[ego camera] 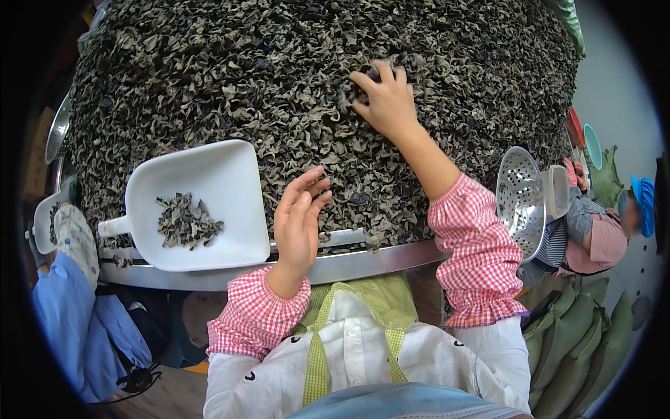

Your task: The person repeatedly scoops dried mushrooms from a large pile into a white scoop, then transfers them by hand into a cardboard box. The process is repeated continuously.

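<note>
A broad heap of dried black wood ear fungus [220,99] covers the table before me. My right hand [390,99] reaches into the heap with its fingers spread and curved down among the pieces; it is slightly blurred, and its fingertips are partly hidden. Nearer to me, my left hand [299,222] hovers above the table's metal rim [377,262], palm turned inward, fingers apart and nothing in them. To its left a white plastic scoop [235,209] lies at the heap's edge. Inside the scoop rests a small pile of fungus pieces [188,221].
A perforated metal colander [523,209] and a clear plastic container [559,192] stand by my right sleeve. Co-workers sit at left [73,314] and right [596,235]. Another white scoop [44,222] is at far left. Full green sacks [576,335] lie at lower right.
</note>
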Available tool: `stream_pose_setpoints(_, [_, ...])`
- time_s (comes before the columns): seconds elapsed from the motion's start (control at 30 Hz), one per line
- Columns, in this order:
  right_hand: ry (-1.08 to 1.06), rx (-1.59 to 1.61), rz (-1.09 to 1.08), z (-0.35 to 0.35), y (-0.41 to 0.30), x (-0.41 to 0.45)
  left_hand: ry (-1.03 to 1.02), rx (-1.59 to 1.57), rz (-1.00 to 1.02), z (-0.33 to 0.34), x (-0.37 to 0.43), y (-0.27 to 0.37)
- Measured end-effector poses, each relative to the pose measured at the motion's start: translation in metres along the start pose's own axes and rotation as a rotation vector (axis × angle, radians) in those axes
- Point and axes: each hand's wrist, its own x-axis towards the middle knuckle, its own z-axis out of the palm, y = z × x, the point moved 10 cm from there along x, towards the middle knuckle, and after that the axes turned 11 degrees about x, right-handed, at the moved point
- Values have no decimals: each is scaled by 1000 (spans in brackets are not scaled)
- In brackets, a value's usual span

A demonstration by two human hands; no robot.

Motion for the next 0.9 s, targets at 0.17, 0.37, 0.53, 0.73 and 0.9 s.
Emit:
stream_pose_setpoints(0.17, [99, 190, -3, -29, -3, -31, -2, 66, 0, 7, 3, -4])
stream_pose_setpoints(0.37, [309, 819, 123, -63, -29, -67, 75, -272, -203, 39, 6, -35])
stream_pose_setpoints(0.53, [517, 2017, 544, -15, -47, -117, 155, -436, -161, 47, 7, -31])
stream_pose_setpoints(0.73, [637, 2485, 741, 2, -53, -139, 234, -643, -220, 40, -9, -34])
stream_pose_setpoints(0.9, [635, 2542, 746, 0, -60, -140, 216, -658, -229, 40, -15, -31])
